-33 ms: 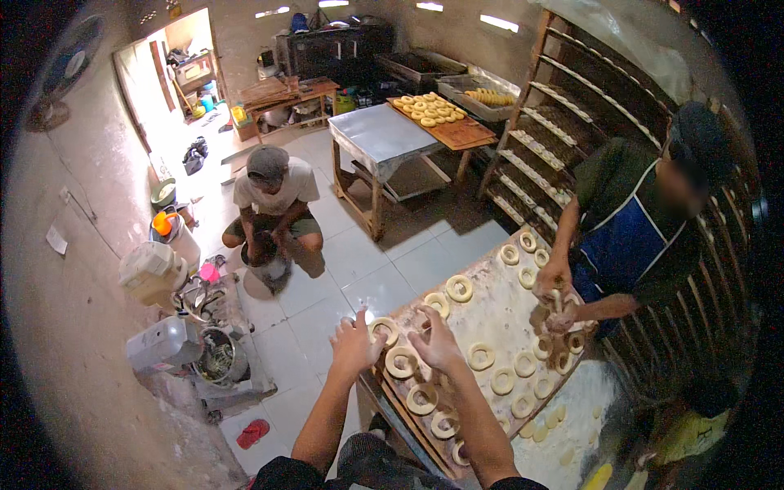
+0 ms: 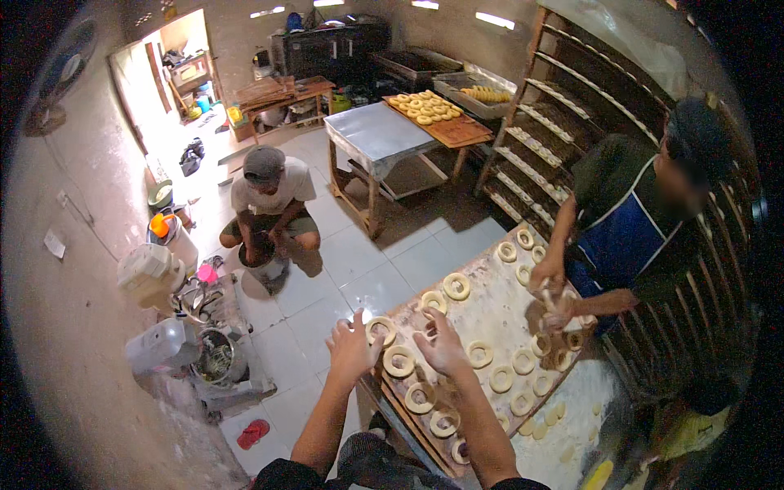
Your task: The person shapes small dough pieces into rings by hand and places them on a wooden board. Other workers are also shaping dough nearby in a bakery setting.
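Observation:
My left hand (image 2: 351, 351) is at the board's left corner, fingers apart, its thumb by a pale dough ring (image 2: 380, 331). I cannot tell whether it touches that ring. To the right, my right hand (image 2: 442, 347) hovers with fingers parted and slightly bent, holding nothing I can see. Between and below the hands lies another dough ring (image 2: 398, 361). The floured wooden board (image 2: 490, 306) carries several more rings, including one dough ring (image 2: 434, 302) just beyond my right fingertips. My right forearm hides part of the board.
Across the board, a co-worker in a blue apron (image 2: 625, 237) handles dough. Another person (image 2: 265, 192) squats over a dark bucket. A metal-topped table (image 2: 380, 131) stands behind, beside a tray rack (image 2: 531, 139). Flat dough pieces (image 2: 543, 425) lie at the lower right. A mixer (image 2: 147, 273) is leftward.
The view has shifted very slightly. My hands keep practically the same pose beside the same dough rings.

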